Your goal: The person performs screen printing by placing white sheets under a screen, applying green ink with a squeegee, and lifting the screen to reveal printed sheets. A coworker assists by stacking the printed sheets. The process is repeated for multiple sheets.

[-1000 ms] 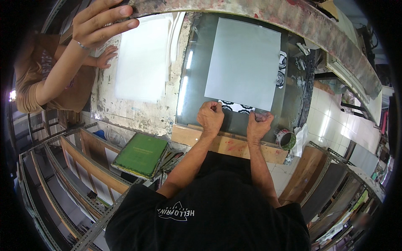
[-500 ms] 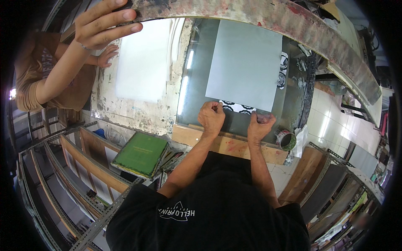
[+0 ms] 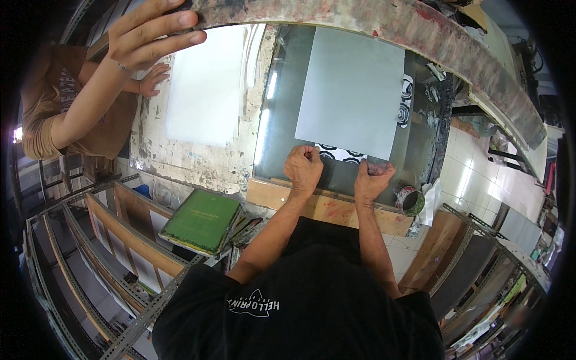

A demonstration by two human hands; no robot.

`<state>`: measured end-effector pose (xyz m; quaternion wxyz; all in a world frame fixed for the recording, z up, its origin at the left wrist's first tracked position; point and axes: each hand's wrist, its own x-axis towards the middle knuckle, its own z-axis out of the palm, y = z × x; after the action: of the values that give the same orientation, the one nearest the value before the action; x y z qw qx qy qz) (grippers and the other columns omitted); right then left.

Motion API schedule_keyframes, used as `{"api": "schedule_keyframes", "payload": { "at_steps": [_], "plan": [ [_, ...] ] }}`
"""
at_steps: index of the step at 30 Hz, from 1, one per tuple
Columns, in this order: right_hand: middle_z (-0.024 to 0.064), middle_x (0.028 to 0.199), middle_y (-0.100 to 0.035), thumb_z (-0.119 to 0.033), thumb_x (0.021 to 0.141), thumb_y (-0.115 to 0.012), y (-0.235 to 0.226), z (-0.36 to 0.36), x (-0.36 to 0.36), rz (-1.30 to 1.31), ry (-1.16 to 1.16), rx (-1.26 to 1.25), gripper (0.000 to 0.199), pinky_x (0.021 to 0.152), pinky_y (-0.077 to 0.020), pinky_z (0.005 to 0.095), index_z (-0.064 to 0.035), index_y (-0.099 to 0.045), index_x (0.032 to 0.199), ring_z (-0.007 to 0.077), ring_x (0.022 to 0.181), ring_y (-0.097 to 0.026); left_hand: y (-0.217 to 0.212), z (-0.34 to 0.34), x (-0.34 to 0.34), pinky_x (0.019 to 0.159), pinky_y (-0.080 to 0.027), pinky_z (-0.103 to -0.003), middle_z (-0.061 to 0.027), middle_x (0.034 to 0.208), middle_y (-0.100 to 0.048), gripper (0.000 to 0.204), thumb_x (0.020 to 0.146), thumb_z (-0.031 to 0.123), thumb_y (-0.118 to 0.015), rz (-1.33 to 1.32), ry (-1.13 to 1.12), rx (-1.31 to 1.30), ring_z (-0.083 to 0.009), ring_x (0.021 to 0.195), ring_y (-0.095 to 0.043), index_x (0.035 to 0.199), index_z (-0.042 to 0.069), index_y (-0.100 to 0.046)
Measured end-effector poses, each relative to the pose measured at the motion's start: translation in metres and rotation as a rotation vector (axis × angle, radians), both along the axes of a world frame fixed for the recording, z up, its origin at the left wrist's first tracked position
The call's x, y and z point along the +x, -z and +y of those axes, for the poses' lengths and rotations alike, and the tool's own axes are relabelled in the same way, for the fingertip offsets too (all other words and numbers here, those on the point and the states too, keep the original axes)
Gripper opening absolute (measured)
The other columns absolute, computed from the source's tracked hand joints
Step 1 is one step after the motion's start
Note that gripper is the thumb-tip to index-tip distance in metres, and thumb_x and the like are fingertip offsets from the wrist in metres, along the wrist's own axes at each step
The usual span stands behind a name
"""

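Both fists sit at the near edge of the tabletop [image 3: 204, 162]: left hand [image 3: 304, 169] curled tight, right hand [image 3: 373, 179] curled too, each pinching the grey sheet [image 3: 354, 90] at its near edge. A patterned print [image 3: 339, 153] peeks out beneath, mostly hidden. Paint-crusted surface, dark glass panel [image 3: 279, 120]. A paint tin [image 3: 410, 200] at the near right corner, contents unclear. A co-worker's hand [image 3: 150, 33] grips the raised frame [image 3: 384, 21].

The left hand [image 3: 305, 170] and right hand [image 3: 372, 180] are pressed, fists closed, on the near edge of a grey sheet [image 3: 353, 93] laid over a black-and-white patterned print [image 3: 341, 154]. Just right of the hands a tape roll [image 3: 410, 200] is seen on the desk [image 3: 327, 210]; a green book [image 3: 201, 219] lies to their left.
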<state>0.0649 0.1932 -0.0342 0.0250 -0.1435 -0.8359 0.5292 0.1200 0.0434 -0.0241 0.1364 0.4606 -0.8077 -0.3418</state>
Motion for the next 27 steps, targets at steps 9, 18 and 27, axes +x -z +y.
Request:
{"api": "schedule_keyframes", "payload": {
  "at_steps": [9,18,27],
  "plan": [
    [0.0089,0.072,-0.065,-0.009,0.081,-0.080,-0.004,-0.001,-0.002,0.020,-0.015,0.066,0.054,0.067,-0.0518,0.0342,0.0041,-0.044,0.120,0.0180,0.065,-0.064,0.003,0.000,0.000,0.064,-0.053,-0.041,-0.0093,0.077,-0.073,0.017,0.081,0.019,-0.082,0.007,0.005,-0.028,-0.0262,0.067,-0.070,0.080,0.004,-0.074],
    [0.0086,0.071,-0.065,-0.008,0.081,-0.080,-0.001,0.000,-0.004,0.021,-0.023,0.026,0.052,0.069,-0.0520,0.0354,0.0024,-0.044,0.116,0.0193,0.065,-0.065,0.003,-0.001,-0.001,0.064,-0.053,-0.040,-0.0090,0.076,-0.072,0.017,0.081,0.019,-0.082,-0.006,0.005,-0.032,-0.0259,0.066,-0.070,0.080,0.004,-0.074],
    [0.0090,0.071,-0.065,-0.008,0.081,-0.080,-0.004,0.001,-0.004,-0.010,-0.040,0.046,0.046,0.070,-0.0519,0.0361,-0.0009,-0.045,0.111,0.0196,0.067,-0.065,-0.001,0.000,-0.002,0.062,-0.052,-0.042,-0.0089,0.075,-0.070,0.017,0.079,0.018,-0.081,-0.002,0.002,-0.023,-0.0286,0.066,-0.068,0.076,0.005,-0.071]
  ]
}}
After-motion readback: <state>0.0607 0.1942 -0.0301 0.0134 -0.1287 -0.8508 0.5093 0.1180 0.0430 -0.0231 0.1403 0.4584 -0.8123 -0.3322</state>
